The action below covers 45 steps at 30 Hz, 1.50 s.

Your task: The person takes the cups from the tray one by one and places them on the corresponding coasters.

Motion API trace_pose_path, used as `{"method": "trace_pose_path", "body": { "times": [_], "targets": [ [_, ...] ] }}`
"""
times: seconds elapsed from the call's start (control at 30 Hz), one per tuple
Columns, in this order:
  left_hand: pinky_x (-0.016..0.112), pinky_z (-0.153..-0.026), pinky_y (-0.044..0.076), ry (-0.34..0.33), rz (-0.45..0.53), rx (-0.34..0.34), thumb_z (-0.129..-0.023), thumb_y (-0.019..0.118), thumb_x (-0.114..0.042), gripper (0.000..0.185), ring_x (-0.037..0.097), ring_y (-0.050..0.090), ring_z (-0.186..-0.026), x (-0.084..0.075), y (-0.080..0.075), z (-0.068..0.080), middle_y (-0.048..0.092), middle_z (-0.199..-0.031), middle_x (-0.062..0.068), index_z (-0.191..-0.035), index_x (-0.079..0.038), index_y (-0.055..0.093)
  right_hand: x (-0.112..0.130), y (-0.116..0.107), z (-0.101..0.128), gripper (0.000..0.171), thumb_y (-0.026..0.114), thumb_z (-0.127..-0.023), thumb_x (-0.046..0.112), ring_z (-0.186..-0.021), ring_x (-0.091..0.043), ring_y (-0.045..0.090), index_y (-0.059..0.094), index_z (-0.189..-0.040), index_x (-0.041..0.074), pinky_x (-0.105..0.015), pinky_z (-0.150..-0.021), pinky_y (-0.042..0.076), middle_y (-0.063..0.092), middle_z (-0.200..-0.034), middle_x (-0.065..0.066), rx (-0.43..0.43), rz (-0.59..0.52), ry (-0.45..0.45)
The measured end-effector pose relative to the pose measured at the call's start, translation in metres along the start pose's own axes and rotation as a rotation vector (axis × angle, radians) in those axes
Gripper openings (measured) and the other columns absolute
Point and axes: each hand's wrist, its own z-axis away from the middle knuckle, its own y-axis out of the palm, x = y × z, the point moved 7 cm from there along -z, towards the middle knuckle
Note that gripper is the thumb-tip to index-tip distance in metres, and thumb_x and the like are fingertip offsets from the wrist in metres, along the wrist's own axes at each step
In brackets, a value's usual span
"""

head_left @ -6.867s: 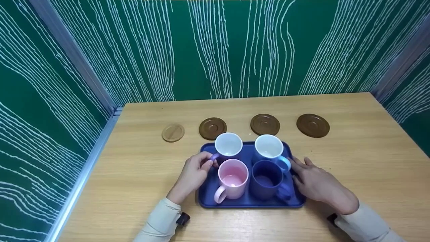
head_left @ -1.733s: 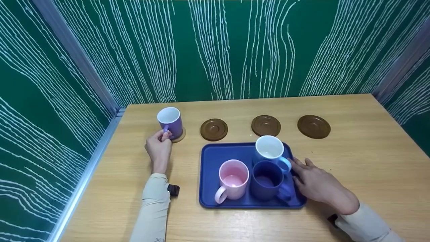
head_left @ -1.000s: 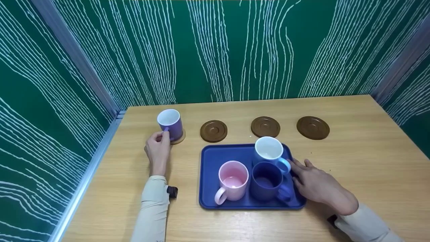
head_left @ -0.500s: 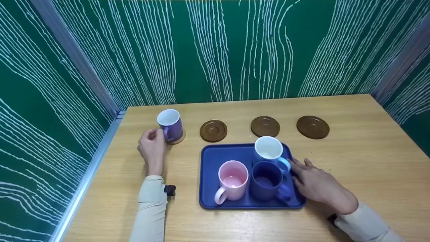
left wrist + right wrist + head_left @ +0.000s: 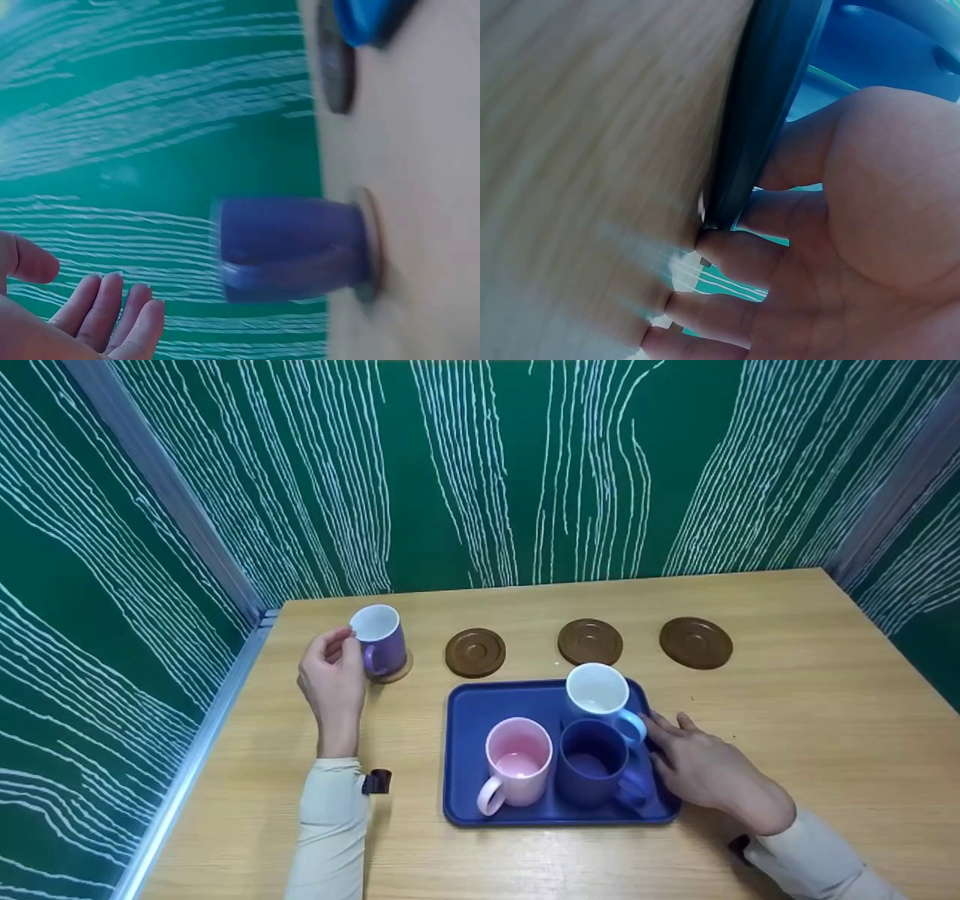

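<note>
A purple mug (image 5: 384,649) with a white inside stands upright on the light wooden coaster (image 5: 401,669) at the back left. My left hand (image 5: 334,675) is just left of it; the left wrist view shows a gap between its relaxed fingers (image 5: 97,311) and the mug. My right hand (image 5: 705,765) rests at the right edge of the blue tray (image 5: 487,697), thumb and index finger at the rim, other fingertips on the table. On the tray stand a pink mug (image 5: 517,765), a dark blue mug (image 5: 592,769) and a light blue mug (image 5: 598,690).
Three dark brown round coasters, a left one (image 5: 475,652), a middle one (image 5: 590,642) and a right one (image 5: 696,643), lie in a row behind the tray. Green walls with white lines (image 5: 450,472) enclose the wooden table (image 5: 787,682).
The purple mug went from the tray's back left to the light coaster in my left hand. That hand then let go of the handle and drew left and up. My right hand stayed put.
</note>
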Motion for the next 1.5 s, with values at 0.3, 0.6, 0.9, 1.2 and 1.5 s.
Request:
{"method": "trace_pose_path", "body": {
  "times": [0.3,0.6,0.9,1.2,1.5],
  "targets": [
    [0.040,-0.101,0.055,0.088,0.041,0.114,-0.097,0.060,-0.016,0.026,0.020,0.068,-0.108,-0.044,0.001,0.025,0.073,-0.116,0.008,-0.119,-0.005,0.072,-0.001,0.001,-0.001,0.059,0.059,-0.101,0.024,-0.138,-0.061,0.040,0.045,-0.156,0.007,-0.080,-0.092,0.043,0.046,-0.157,-0.021,0.016,0.002,0.014],
    [0.039,-0.099,0.056,0.148,0.063,0.169,-0.096,0.062,-0.014,0.026,0.018,0.068,-0.107,-0.075,-0.004,0.050,0.072,-0.118,0.006,-0.119,-0.007,0.071,-0.002,0.001,-0.001,0.059,0.057,-0.102,0.025,-0.140,-0.061,0.038,0.044,-0.157,0.008,-0.082,-0.091,0.041,0.043,-0.159,-0.021,0.042,-0.001,0.031],
    [0.036,-0.086,0.059,0.268,0.023,0.214,-0.095,0.064,-0.008,0.020,0.015,0.071,-0.094,-0.092,-0.002,0.078,0.076,-0.106,0.002,-0.112,-0.009,0.074,-0.001,0.000,-0.002,0.059,0.058,-0.102,0.024,-0.139,-0.061,0.039,0.044,-0.157,0.007,-0.082,-0.091,0.041,0.044,-0.159,-0.021,0.039,0.000,0.026],
    [0.035,-0.092,0.057,0.377,-0.083,0.400,-0.091,0.066,-0.005,0.019,0.009,0.068,-0.095,-0.086,0.013,0.111,0.075,-0.100,-0.002,-0.106,-0.012,0.075,-0.001,0.000,-0.001,0.060,0.060,-0.100,0.023,-0.137,-0.061,0.042,0.046,-0.156,0.008,-0.080,-0.090,0.044,0.047,-0.157,-0.021,0.016,0.007,0.014],
    [0.033,-0.089,0.057,0.471,-0.151,0.592,-0.088,0.070,-0.009,0.018,0.004,0.068,-0.090,-0.074,0.024,0.142,0.072,-0.094,-0.010,-0.104,-0.016,0.071,-0.003,0.001,-0.001,0.060,0.058,-0.101,0.025,-0.139,-0.061,0.039,0.045,-0.157,0.007,-0.081,-0.094,0.040,0.045,-0.157,-0.023,0.042,0.000,0.036]
  ]
}}
